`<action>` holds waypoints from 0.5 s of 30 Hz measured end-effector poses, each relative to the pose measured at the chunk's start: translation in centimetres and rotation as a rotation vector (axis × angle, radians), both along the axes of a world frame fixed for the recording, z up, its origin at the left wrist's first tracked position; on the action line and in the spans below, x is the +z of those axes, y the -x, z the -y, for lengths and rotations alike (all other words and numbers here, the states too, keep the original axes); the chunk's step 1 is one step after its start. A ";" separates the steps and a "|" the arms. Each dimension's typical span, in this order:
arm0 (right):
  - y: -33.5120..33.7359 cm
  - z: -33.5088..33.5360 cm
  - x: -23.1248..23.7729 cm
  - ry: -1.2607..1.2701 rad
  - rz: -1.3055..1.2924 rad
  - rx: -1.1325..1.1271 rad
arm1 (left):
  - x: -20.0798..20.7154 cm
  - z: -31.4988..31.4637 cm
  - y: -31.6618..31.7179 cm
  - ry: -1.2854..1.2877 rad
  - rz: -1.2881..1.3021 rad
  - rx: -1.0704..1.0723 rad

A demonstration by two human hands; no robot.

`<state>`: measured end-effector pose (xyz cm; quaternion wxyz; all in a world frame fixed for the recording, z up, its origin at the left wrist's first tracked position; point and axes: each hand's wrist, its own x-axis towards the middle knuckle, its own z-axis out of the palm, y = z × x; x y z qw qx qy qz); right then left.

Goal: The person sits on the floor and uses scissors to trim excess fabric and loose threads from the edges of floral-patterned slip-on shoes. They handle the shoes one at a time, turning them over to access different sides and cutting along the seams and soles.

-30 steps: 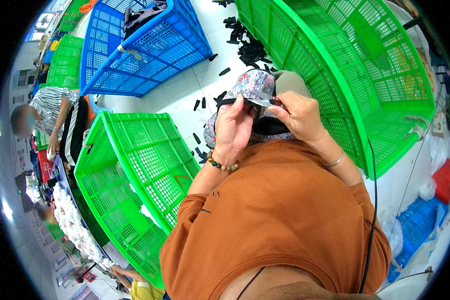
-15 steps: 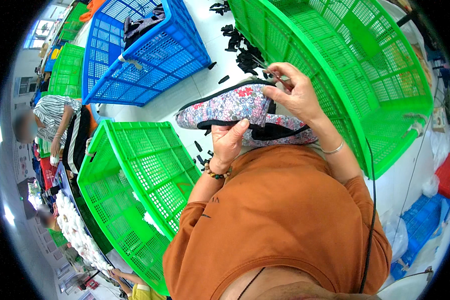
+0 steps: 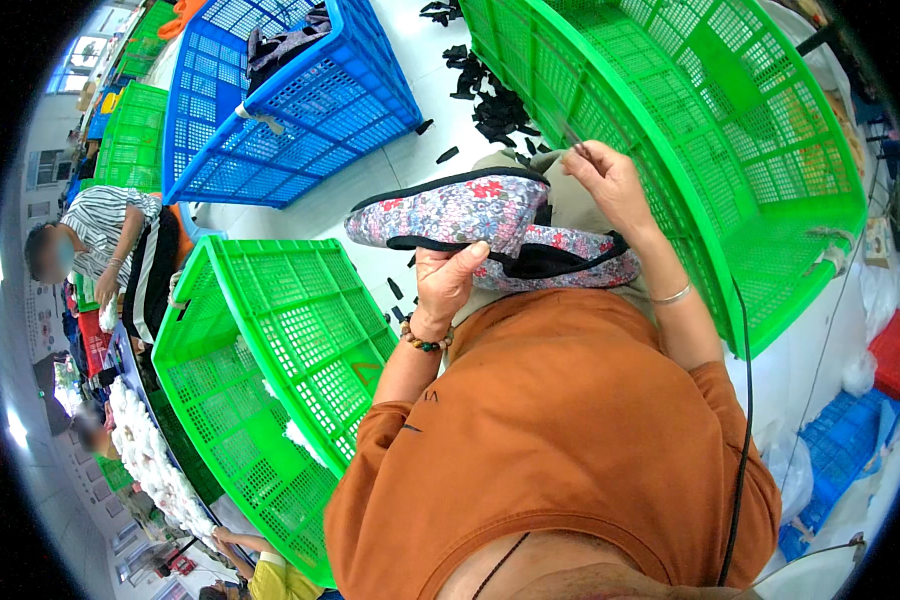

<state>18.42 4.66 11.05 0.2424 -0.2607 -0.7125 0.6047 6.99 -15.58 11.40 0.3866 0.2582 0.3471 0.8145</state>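
My left hand is closed round the near edge of a floral fabric shoe with black trim, its thumb on the patterned side. The shoe is held above my lap, its narrower end to the left. A second floral shoe with a dark opening rests on my lap beneath it. My right hand is raised to the right of the held shoe, apart from it. Its thumb and forefinger pinch a thin dark tool, blurred, whose kind I cannot make out.
A large green crate stands close on my right, another green crate on my left. Ahead is a blue crate with fabric pieces inside. Small black pieces lie scattered on the floor. A person works at the far left.
My right hand has moved off the held shoe, to the right, with the thin tool. My left hand and the shoe have shifted slightly left.
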 end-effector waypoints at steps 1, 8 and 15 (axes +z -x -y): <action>-0.1 0.2 0.5 0.106 0.026 0.076 | -0.2 0.0 -0.1 0.012 -0.021 -0.016; -0.4 1.8 0.7 0.675 -0.051 0.470 | -0.5 0.2 -0.7 0.154 -0.238 -0.325; -1.3 2.5 0.8 0.595 -0.191 0.451 | 1.3 -0.2 -0.3 0.219 -0.318 -0.324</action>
